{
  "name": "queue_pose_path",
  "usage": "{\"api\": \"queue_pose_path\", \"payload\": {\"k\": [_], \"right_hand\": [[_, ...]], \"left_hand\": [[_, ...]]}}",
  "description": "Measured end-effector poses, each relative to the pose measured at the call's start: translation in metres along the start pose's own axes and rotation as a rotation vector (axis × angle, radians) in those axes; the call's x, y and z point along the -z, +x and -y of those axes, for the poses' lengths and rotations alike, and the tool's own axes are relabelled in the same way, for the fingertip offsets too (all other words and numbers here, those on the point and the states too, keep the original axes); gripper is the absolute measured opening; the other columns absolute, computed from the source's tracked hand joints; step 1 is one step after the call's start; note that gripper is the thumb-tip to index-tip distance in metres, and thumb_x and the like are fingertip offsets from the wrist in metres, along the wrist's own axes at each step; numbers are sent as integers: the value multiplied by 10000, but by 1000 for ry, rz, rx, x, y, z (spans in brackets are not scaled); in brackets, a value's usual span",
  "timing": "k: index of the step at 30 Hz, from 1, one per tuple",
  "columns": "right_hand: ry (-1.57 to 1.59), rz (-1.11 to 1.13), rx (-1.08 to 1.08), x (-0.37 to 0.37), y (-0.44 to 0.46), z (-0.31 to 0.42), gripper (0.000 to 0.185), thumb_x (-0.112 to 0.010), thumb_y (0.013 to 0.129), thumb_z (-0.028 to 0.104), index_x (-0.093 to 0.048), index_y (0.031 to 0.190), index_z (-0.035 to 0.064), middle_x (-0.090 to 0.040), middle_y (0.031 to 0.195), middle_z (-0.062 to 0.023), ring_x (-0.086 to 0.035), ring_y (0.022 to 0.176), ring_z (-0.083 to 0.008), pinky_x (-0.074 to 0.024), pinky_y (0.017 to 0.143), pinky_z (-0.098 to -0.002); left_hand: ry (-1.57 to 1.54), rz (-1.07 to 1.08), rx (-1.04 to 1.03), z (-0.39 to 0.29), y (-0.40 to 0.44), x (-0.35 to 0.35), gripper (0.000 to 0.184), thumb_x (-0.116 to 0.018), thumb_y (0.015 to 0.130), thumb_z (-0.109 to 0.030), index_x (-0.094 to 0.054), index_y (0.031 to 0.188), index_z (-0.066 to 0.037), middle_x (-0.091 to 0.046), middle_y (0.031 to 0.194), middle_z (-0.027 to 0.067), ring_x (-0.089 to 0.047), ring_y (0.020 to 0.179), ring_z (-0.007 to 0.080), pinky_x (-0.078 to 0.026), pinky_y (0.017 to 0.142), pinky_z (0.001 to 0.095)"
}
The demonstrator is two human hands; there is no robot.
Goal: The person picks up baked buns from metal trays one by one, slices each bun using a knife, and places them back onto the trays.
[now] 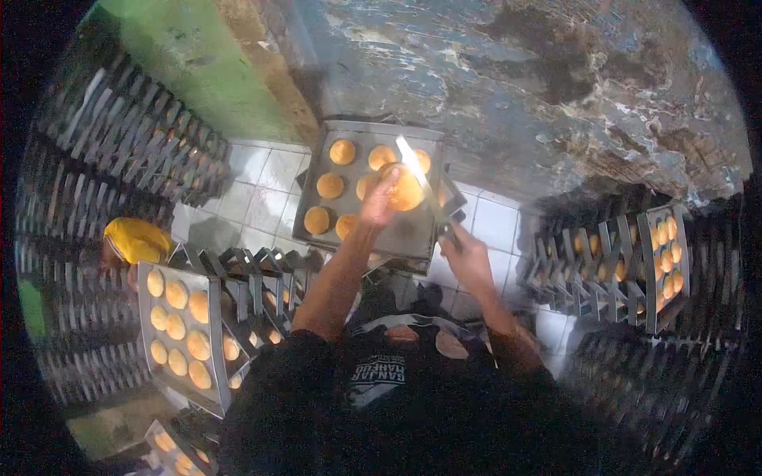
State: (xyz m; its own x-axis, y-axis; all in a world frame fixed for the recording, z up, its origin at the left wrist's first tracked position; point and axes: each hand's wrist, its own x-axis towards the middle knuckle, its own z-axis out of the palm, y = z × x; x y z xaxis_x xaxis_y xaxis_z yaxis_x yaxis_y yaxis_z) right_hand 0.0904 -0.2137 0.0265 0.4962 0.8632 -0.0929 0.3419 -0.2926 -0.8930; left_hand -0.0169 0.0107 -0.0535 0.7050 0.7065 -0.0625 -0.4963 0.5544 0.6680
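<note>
My left hand (379,205) is closed on a round golden bun (406,190), holding it above a metal baking tray (397,238). In my right hand (467,258) is the handle of a long, flat-bladed knife (421,176). Its blade points up and to the left, against or just over the right side of the bun; whether it has cut in cannot be made out. Several more buns, such as the bun (342,151) at the upper left, sit in rows on the tray. My left hand and the held bun partly hide the middle ones.
A stack of trays with buns (176,295) stands at my left. Another tray of buns (667,258) tops a stack at the right. Dark tray racks (135,135) line the left side. A person in a yellow top (139,240) is beyond the left stack. A worn wall (540,87) rises ahead.
</note>
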Motion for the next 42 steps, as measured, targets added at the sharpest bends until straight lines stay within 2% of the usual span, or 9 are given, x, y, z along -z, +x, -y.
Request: {"api": "queue_pose_path", "payload": {"k": [2, 5, 20, 22, 24, 27, 35, 37, 42], "right_hand": [[-75, 29, -133, 3, 11, -1, 515, -669, 970, 170, -541, 1462, 91, -726, 876, -88, -626, 690, -111, -542, 687, -290], [-9, -6, 40, 1, 9, -3, 503, -678, 972, 187, -558, 1454, 105, -696, 805, -42, -636, 708, -99, -537, 669, -293], [-72, 102, -105, 4, 22, 15, 515, -669, 966, 144, -548, 1466, 125, -677, 826, -48, -618, 715, -109, -529, 714, -292], [-47, 56, 26, 2, 26, 2, 516, -673, 963, 145, -548, 1462, 106, -683, 827, -61, -624, 713, -111, -531, 706, -297], [-19, 47, 104, 8, 7, -5, 494, -708, 938, 248, -598, 1381, 57, -720, 957, -253, -713, 755, -275, -553, 720, -375], [-13, 84, -20, 10, -14, -5, 493, -711, 934, 241, -600, 1377, 57, -722, 935, -246, -730, 770, -295, -560, 726, -400], [-65, 97, 26, 9, -7, -13, 495, -698, 937, 226, -591, 1414, 144, -710, 860, -218, -685, 678, -258, -555, 703, -384], [-111, 151, -98, 11, -16, -8, 503, -677, 961, 226, -565, 1429, 80, -717, 884, -131, -631, 756, -156, -528, 724, -330], [-4, 189, -146, 6, 14, 6, 538, -691, 945, 239, -553, 1443, 92, -724, 928, -179, -654, 802, -150, -533, 747, -326]], "left_hand": [[30, 19, 6, 7, -3, -6, 371, -668, 983, -274, -602, 1278, -58, -681, 1162, 66, -661, 1085, 189, -563, 923, 389], [-148, -82, 37, 0, 7, 3, 401, -679, 978, -278, -589, 1299, -55, -668, 1206, 73, -656, 1105, 190, -556, 938, 380], [123, -97, 68, 9, -8, -8, 402, -692, 960, -187, -581, 1290, 13, -677, 1160, 84, -668, 1062, 195, -553, 920, 323], [121, -79, -7, 0, -7, -19, 389, -697, 954, -174, -586, 1275, 14, -678, 1162, 92, -665, 1080, 198, -552, 927, 327], [62, -133, 130, -25, -10, -15, 396, -708, 945, -170, -583, 1273, 13, -676, 1169, 103, -671, 1076, 200, -558, 915, 333], [191, -159, 29, -16, -10, -2, 288, -702, 949, -201, -650, 1164, -17, -718, 1040, 75, -714, 944, 199, -577, 850, 354], [162, -114, 66, -18, -9, 1, 263, -654, 989, -194, -639, 1171, -4, -714, 1055, 90, -717, 923, 200, -591, 817, 358], [252, -141, 92, -10, -12, 2, 262, -644, 998, -200, -638, 1174, -6, -713, 1051, 87, -715, 923, 201, -589, 820, 353], [-15, -123, 193, 16, 0, 21, 309, -588, 1041, -295, -634, 1191, -29, -701, 1060, 65, -702, 939, 186, -577, 841, 333]]}}
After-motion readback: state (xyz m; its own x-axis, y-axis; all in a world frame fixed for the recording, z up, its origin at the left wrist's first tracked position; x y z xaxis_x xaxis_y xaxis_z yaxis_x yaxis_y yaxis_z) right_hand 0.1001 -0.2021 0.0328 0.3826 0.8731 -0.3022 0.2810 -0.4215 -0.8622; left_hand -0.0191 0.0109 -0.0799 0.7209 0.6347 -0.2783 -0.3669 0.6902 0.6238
